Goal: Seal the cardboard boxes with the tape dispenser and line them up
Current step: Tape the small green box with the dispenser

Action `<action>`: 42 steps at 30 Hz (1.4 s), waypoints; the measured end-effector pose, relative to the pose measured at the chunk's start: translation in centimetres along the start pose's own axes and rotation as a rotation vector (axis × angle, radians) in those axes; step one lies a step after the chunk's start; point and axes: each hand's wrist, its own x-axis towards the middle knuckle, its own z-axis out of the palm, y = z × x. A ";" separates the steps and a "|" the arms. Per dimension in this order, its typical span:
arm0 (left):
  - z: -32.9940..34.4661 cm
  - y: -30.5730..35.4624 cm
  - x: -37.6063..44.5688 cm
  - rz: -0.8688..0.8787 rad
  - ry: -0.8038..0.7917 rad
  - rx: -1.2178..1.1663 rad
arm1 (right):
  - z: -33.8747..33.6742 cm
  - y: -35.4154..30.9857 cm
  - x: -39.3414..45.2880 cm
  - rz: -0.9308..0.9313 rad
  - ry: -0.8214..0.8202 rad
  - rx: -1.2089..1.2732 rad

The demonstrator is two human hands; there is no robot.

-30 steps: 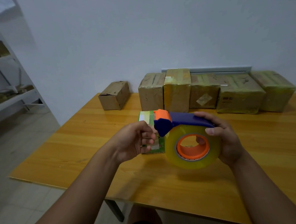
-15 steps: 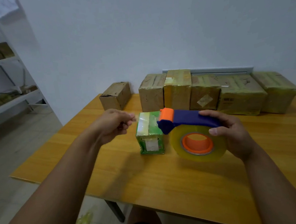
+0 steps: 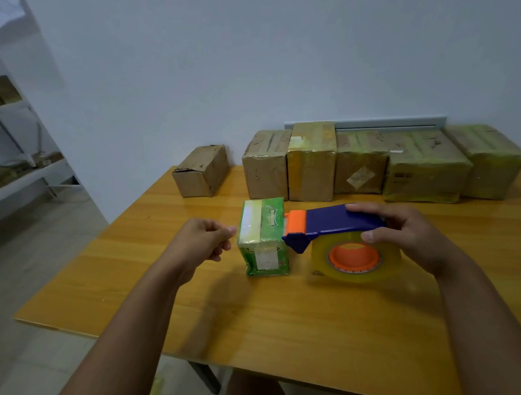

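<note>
Head view: green box between left hand and tape dispenser.

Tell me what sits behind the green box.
Behind the green box, toward the wall, a row of taped cardboard boxes stands on the table. The strip of tabletop directly behind the green box is covered from view.
</note>
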 end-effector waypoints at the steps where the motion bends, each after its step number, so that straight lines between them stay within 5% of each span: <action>1: 0.2 -0.2 0.0 -0.008 -0.007 -0.029 | 0.1 0.2 0.0 -0.005 0.021 0.010; 26: 2.3 -1.7 0.4 -0.071 0.072 -0.110 | 0.7 2.3 0.1 -0.020 0.093 0.011; 35: 3.1 -3.6 0.3 -0.344 -0.075 -0.426 | 1.0 2.0 0.0 -0.027 0.103 0.006; 39: 5.5 -4.4 -1.0 0.109 0.463 -0.127 | 1.1 2.0 0.0 -0.034 0.108 0.012; 42: 7.2 -4.9 -2.3 0.465 0.487 0.272 | 1.1 2.1 0.0 -0.036 0.110 0.010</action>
